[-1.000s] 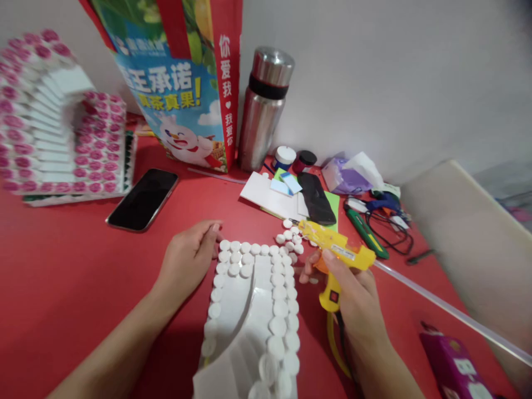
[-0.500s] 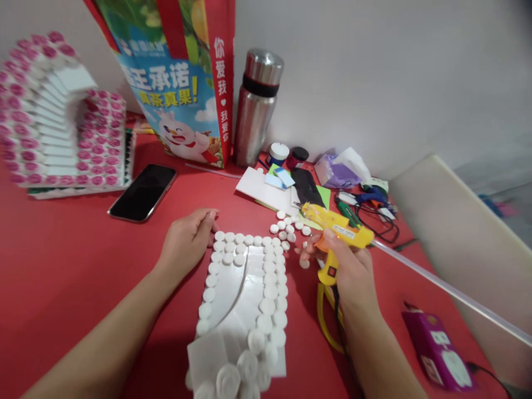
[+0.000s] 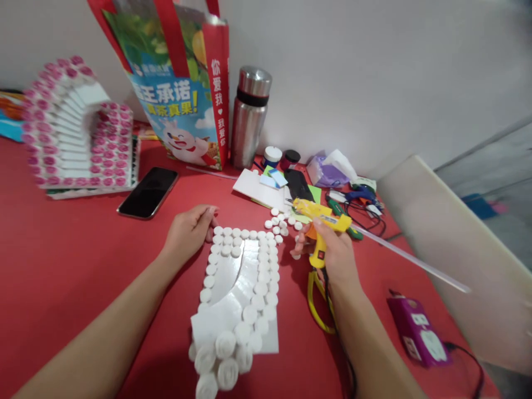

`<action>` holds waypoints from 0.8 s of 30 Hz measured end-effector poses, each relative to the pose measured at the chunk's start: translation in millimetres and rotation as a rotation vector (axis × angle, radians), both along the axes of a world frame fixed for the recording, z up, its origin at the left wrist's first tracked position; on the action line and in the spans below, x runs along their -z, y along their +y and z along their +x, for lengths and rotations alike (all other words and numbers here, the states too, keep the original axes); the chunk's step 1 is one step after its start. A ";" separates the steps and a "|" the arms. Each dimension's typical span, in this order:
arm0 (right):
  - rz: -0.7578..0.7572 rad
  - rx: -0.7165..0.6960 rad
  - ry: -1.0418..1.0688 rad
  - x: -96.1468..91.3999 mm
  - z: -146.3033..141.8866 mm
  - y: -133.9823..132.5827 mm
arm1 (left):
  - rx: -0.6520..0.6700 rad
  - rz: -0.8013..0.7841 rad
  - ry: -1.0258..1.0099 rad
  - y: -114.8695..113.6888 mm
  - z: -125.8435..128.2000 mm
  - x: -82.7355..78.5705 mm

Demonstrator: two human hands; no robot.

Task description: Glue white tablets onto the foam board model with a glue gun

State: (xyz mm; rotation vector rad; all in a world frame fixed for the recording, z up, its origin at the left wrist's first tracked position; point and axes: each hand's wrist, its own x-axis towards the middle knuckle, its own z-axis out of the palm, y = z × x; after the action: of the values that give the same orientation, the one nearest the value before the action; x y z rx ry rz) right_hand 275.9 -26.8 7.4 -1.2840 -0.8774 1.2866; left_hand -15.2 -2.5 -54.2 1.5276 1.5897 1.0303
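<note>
A white foam model lies on the red table, edged with rows of round white discs and bearing larger white rolled rosettes at its near end. My left hand rests at its far left corner, fingers curled in; what they may pinch is hidden. To the right of the model, my right hand is closed round the handle of a yellow hot glue gun, whose nozzle points left. A clear glue stick juts from its back. By those fingertips is a white disc. Several loose discs lie beyond the model.
At the left stand a pink-and-white finished model and a phone. Behind are a printed bag, a steel flask, small jars and a tissue pack. Yellow-handled scissors and a purple power socket lie right.
The whole view has shifted a little, showing more of the bag's top and the left side. Both hands and the glue gun keep nearly the same place relative to the model.
</note>
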 end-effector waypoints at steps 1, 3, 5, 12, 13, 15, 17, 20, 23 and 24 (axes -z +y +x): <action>-0.017 -0.018 0.006 1.3 -1.8 -0.6 | 0.005 0.002 0.008 -0.3 -0.3 -0.6; -0.028 -0.044 0.014 3.3 -4.5 -1.2 | 0.041 0.009 0.037 -1.5 -1.3 -3.6; -0.026 -0.052 0.019 3.8 -5.2 -1.0 | 0.111 -0.002 0.066 -3.5 -2.8 -8.6; -0.030 0.013 -0.006 -1.5 -2.9 -0.1 | 0.254 -0.068 0.149 -6.8 -5.4 -22.2; -0.027 0.011 -0.009 -1.9 -3.2 -0.2 | 0.267 -0.057 0.171 -6.9 -4.9 -22.8; -0.022 0.007 -0.015 -2.4 -3.9 -0.5 | 0.279 -0.038 0.219 -7.4 -3.4 -23.9; -0.023 0.013 -0.013 -2.3 -4.4 -0.6 | 0.282 -0.030 0.266 -8.6 -1.2 -25.7; -0.029 0.028 -0.002 -1.4 -3.9 0.1 | 0.318 -0.027 0.339 -11.2 1.8 -29.2; -0.019 0.034 0.004 0.1 -2.6 1.3 | 0.372 -0.009 0.407 -13.1 3.3 -31.6; -0.017 0.034 0.004 0.5 -2.3 1.6 | 0.382 -0.006 0.419 -13.4 3.5 -32.0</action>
State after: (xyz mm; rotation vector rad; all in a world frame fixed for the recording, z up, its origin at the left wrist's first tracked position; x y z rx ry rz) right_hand 273.6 -25.2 6.9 -1.3040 -0.8401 1.2714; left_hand -11.7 -15.8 -22.3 2.0394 1.4726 0.5151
